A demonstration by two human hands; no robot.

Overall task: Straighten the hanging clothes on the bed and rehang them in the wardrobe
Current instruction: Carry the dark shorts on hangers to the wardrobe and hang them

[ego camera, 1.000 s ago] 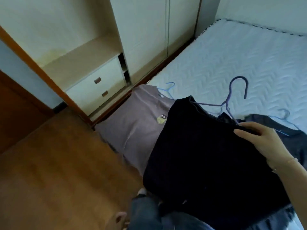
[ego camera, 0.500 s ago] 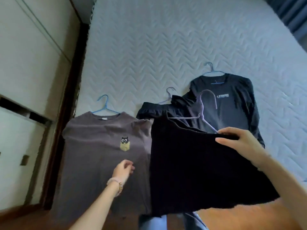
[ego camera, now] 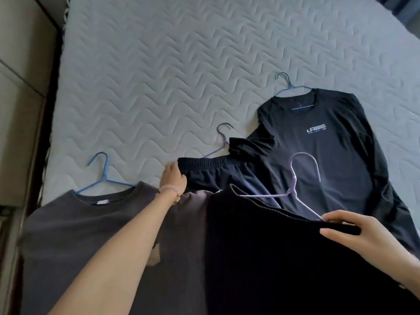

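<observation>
My right hand (ego camera: pixel 354 233) grips the top edge of a black garment (ego camera: pixel 295 258) that hangs on a purple hanger (ego camera: pixel 304 169), held up over the bed's near side. My left hand (ego camera: pixel 172 178) reaches across a grey T-shirt (ego camera: pixel 79 235) on a blue hanger (ego camera: pixel 102 176). Its thumb and fingers close on the left end of the waistband of dark shorts (ego camera: pixel 213 171), which lie flat on a purple hanger (ego camera: pixel 223 137). A black long-sleeved shirt with white lettering (ego camera: pixel 329 160) lies to the right on a blue hanger (ego camera: pixel 288 87).
The quilted pale mattress (ego camera: pixel 181 64) stretches away bare beyond the clothes. Cream wardrobe doors (ego camera: pixel 18 87) stand along the left, with a dark narrow gap (ego camera: pixel 51 98) between them and the bed.
My view swung from the wardrobe and floor to the bed. My left hand moved up from over the grey T-shirt to the shorts' waistband. My right hand keeps hold of the black garment.
</observation>
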